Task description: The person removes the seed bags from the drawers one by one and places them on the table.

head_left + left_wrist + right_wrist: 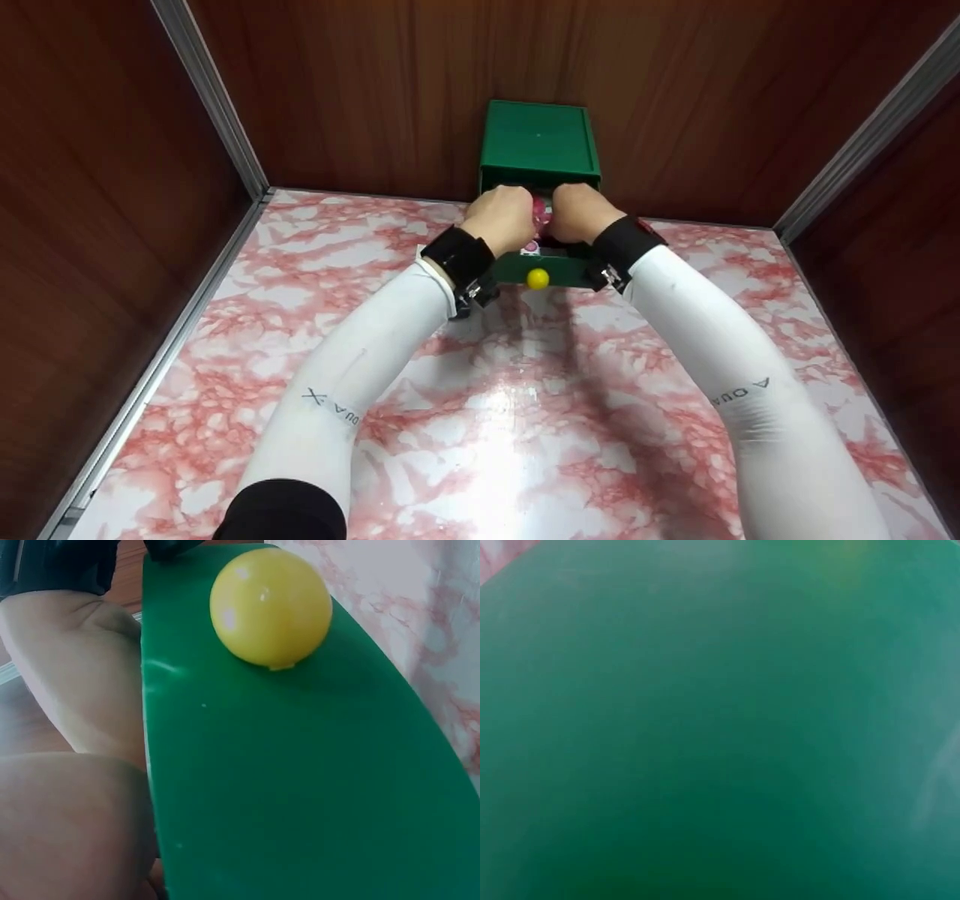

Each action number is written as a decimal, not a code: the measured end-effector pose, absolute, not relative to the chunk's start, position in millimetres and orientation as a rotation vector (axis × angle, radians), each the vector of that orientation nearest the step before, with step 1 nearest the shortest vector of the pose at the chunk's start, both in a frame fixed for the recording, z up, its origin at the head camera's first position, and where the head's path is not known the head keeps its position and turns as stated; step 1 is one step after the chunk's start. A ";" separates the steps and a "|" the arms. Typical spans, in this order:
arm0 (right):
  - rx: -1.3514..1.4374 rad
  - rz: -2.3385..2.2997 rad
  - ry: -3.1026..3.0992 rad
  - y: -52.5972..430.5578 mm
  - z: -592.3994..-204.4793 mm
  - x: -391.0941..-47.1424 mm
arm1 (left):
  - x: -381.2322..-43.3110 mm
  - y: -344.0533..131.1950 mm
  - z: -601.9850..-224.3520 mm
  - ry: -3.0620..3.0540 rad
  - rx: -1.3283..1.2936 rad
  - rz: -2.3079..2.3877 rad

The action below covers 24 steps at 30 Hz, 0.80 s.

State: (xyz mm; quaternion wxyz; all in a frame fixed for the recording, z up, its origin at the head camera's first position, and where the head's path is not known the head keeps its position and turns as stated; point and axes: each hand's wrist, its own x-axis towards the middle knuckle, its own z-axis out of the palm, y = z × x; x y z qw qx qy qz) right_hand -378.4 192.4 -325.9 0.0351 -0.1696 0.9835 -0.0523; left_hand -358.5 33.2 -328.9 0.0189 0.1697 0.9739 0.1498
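Note:
A green box (538, 139) stands against the back wall, its drawer (510, 268) pulled out toward me. The drawer front carries a round yellow knob (537, 279), seen large in the left wrist view. Both hands reach over that front into the drawer. My left hand (501, 217) is at the left, right beside a pink thing (539, 212) whose kind I cannot make out. On the other side of it is my right hand (581, 212). The backs of the hands hide the fingers, so their grip does not show. Green plastic (720, 720) fills the right wrist view.
Below the drawer lies a red-and-white marbled tabletop (420, 450). Brown wood-grain panels (337, 90) enclose the back and both sides, with metal strips (217, 97) at the corners. A small white-and-pink patterned piece (530, 247) shows inside the drawer near its front.

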 end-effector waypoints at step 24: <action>-0.433 -0.264 2.986 191.6 -322.4 -379.1 | -354.7 31.3 -325.7 3.014 0.489 0.614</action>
